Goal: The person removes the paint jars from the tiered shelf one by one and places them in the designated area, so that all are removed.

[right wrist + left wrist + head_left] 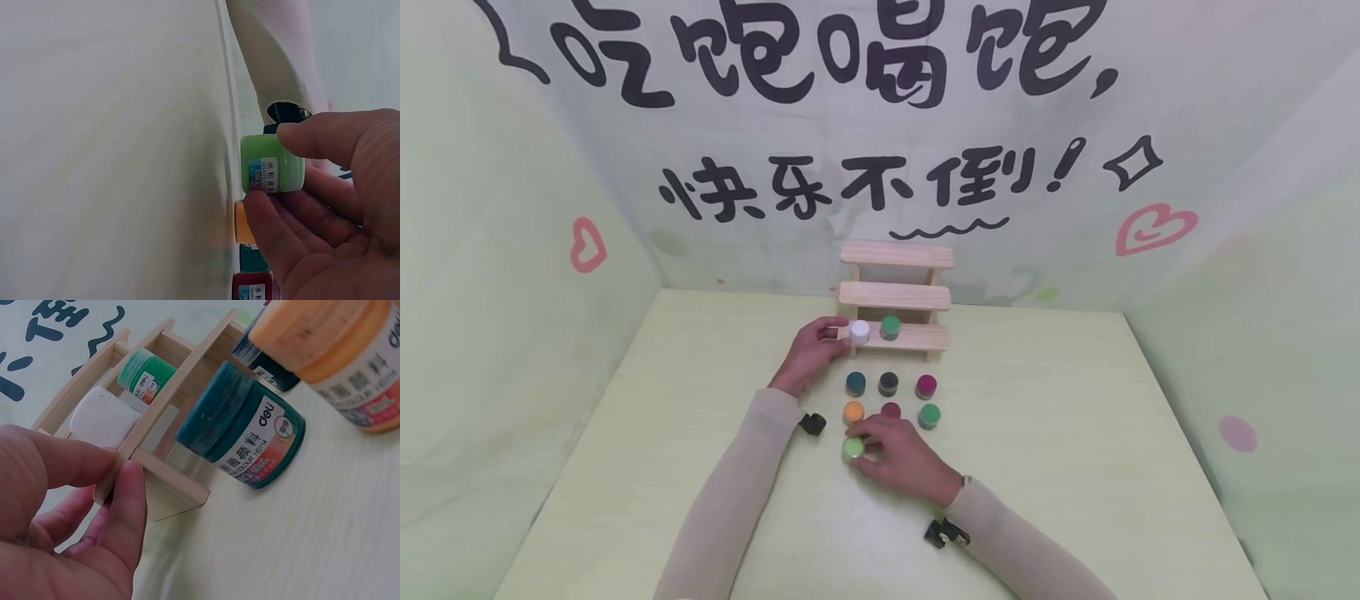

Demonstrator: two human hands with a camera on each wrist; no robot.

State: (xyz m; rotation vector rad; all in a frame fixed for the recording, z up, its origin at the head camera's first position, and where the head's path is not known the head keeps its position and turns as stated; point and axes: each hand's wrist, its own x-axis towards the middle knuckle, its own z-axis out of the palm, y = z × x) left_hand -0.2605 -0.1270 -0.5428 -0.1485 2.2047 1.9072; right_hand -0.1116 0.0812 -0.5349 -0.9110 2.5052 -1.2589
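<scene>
My left hand (811,357) pinches the left end of the lowest step of a three-tier wooden stand (895,296); thumb and fingers meet on the wood (172,480) in the left wrist view. Right behind the thumb, a white-lidded paint jar (860,332) sits on that step, with a green paint jar (890,327) to its right. My right hand (904,460) holds a light green paint jar (265,164) between thumb and fingers, at the near end of the jar rows. Whether its base touches the table cannot be told.
Two rows of paint jars stand before the stand: teal (855,384), black (888,383) and magenta (927,386) behind; orange (853,412), dark red (891,410), partly hidden by my right hand, and green (929,416) in front. Printed cloth walls (760,258) enclose the pale table (1037,467).
</scene>
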